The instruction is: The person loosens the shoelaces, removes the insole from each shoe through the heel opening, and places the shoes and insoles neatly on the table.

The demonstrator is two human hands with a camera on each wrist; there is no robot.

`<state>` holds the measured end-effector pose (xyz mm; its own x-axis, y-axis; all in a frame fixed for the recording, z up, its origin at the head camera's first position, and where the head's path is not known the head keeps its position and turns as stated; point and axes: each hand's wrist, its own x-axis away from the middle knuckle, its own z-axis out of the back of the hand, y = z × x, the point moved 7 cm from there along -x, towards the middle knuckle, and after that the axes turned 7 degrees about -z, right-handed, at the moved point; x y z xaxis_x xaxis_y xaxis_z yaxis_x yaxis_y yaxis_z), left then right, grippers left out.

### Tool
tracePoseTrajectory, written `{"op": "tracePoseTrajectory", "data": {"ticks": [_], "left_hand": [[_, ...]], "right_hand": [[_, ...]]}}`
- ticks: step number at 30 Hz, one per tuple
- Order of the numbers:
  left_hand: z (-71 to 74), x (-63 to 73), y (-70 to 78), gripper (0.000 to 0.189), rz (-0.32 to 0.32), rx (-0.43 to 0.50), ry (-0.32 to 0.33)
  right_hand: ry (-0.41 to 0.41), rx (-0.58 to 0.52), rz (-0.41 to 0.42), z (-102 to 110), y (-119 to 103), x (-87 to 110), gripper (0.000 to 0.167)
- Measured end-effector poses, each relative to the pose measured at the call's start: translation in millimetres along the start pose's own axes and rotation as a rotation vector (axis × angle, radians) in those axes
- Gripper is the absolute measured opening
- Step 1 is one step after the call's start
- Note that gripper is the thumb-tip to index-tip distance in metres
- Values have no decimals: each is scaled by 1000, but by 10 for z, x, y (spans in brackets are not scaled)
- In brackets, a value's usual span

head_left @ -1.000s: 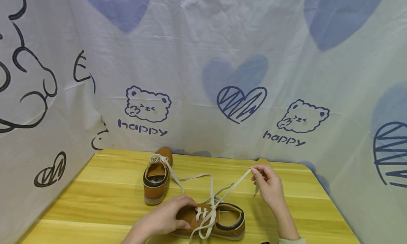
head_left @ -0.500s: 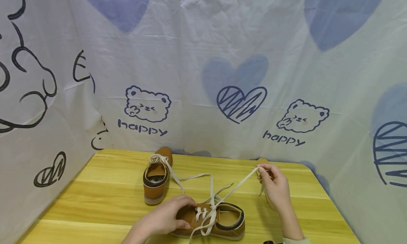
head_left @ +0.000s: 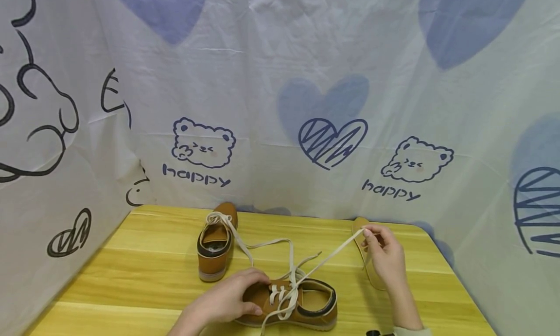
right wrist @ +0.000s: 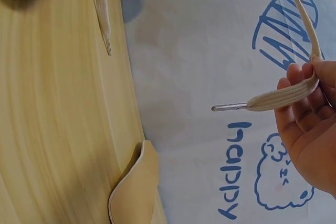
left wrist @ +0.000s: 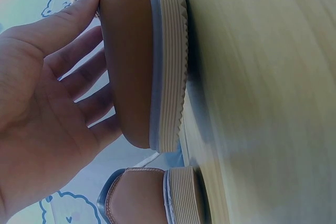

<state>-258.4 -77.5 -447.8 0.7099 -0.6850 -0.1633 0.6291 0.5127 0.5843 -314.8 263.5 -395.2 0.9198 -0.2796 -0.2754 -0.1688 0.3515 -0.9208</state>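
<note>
A brown lace-up shoe lies sideways in front of me, its toe to the left and its dark-collared opening to the right. My left hand grips the toe, with the thumb on the near side and the fingers over the far side. In the left wrist view the hand spans the brown toe above a ridged pale sole. My right hand pinches a cream shoelace between thumb and fingertips and holds it taut, up and right of the shoe. The lace's tipped end hangs past the fingers.
A second brown shoe stands at the back left, toe away, its lace tied. Another loose lace trails over the wooden table. A tan insole lies behind my right hand. Printed cloth hangs around the table.
My right hand has moved to the right with the lace, drawing it out longer and smaller at the loop on the shoe. The left hand has stayed on the toe.
</note>
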Motion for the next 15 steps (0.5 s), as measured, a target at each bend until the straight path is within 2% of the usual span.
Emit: {"op": "tracePoseTrajectory", "data": {"ticks": [9,15], "left_hand": [[2,1,5,52,-2,-1,1],[5,-1,1,53,0,1,-1]], "right_hand": [[28,-42,-12,99,40,-31,20],[67,-31,-20,186,75,-57,20]]}}
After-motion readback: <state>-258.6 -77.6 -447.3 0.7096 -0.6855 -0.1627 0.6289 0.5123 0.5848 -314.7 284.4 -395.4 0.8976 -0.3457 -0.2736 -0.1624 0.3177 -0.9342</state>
